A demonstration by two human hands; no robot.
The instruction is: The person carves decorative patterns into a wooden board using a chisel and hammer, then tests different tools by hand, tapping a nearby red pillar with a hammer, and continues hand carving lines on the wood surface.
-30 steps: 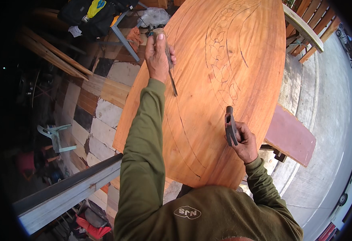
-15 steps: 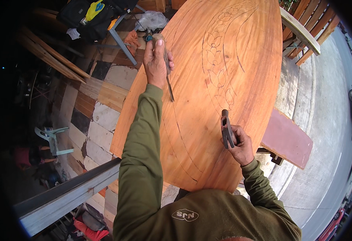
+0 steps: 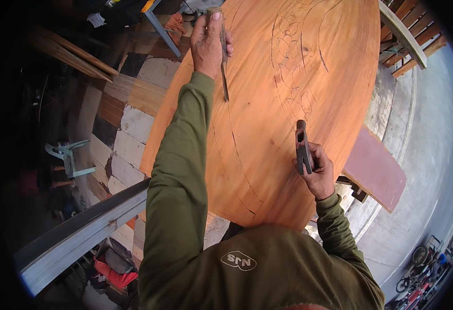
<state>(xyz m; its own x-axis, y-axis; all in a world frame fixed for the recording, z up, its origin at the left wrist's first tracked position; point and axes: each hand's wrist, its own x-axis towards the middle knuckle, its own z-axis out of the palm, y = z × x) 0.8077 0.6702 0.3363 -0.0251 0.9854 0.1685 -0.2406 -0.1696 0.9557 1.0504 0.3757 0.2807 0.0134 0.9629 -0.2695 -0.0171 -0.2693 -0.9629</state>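
Note:
My left hand (image 3: 209, 45) is closed on a chisel (image 3: 226, 82) with a worn wooden handle, its long dark blade pointing back toward me, tip at a drawn curve on a large orange-brown wooden board (image 3: 257, 155). My right hand (image 3: 318, 173) grips a hammer, its dark metal head (image 3: 302, 146) held over the board’s right half; the handle is mostly hidden. A pencilled band of flowers and leaves (image 3: 291, 51) runs down the upper middle of the board, with more curved lines on the left.
A pink-brown panel (image 3: 376, 168) lies under the board’s right side. A slatted wooden bench (image 3: 402, 28) is upper right, planks (image 3: 71, 57) upper left. A plastic chair (image 3: 69, 155) stands beside a partly visible person (image 3: 51, 181). A long beam (image 3: 82, 232) crosses lower left; bicycles (image 3: 420, 261) appear far right.
Both hands, still holding their tools, sit higher in the picture than before. The scene has shifted with the head, and more bicycles show at the lower right.

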